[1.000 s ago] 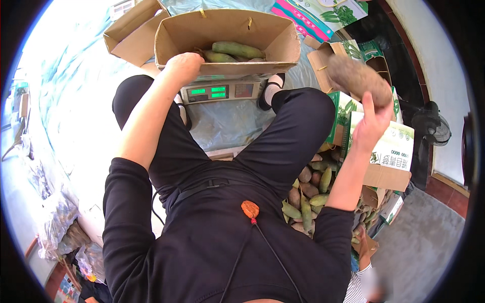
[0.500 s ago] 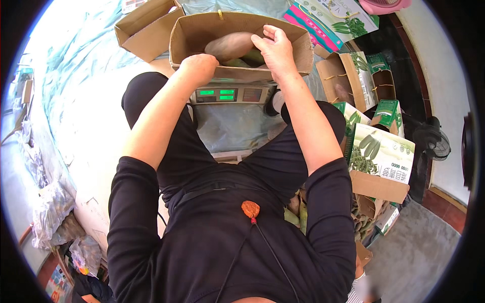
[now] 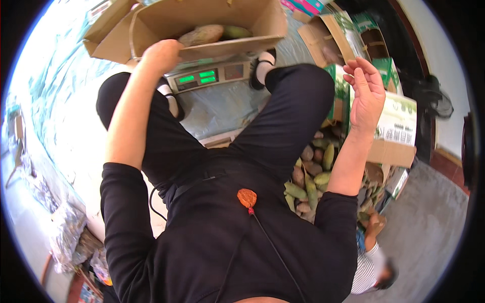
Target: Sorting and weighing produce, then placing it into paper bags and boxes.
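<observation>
Left hand (image 3: 162, 54) is clamped on the near rim of the open cardboard box (image 3: 166, 17), which sits on a digital scale (image 3: 207, 77) with green lit readouts; inside lie a brownish mango (image 3: 201, 35) and a green one just behind it. Right hand (image 3: 365, 93) hangs in the air off to the side, fingers loosely spread and holding nothing, above a heap of green and brown mangoes (image 3: 310, 174) beside printed cartons (image 3: 399, 129).

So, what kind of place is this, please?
Probably a fruit packing or sorting spot. A cardboard box holding fruit sits on a digital scale, a heap of loose fruit lies on the floor, and more printed cartons stand beside it.
</observation>
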The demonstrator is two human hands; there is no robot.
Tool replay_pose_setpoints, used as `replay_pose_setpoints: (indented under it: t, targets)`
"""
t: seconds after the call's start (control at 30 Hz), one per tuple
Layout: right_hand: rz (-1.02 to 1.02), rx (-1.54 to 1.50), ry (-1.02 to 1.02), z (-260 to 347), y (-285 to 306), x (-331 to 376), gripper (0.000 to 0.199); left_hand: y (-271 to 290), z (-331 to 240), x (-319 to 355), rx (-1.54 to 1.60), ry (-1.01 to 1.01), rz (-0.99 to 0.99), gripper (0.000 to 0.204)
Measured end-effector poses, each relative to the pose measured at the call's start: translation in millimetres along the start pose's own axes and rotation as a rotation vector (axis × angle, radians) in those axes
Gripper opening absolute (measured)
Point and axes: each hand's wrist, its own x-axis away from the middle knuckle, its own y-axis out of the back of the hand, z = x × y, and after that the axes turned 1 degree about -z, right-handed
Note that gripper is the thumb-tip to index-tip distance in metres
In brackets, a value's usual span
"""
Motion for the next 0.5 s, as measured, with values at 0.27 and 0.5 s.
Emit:
replay_pose_setpoints:
  t: [0.27,0.5]
  targets:
    - [-0.08,0.378,-0.4,-134.4,83.6,106.1,0.021,11.7,-7.5,4.5,-0.009,0.048,0.085,0.03]
    - [-0.066,0.702,-0.841,-287.0,159.5,261.0,0.021,6.5,-9.3,-4.7,0.088,0.049,0.126,0.031]
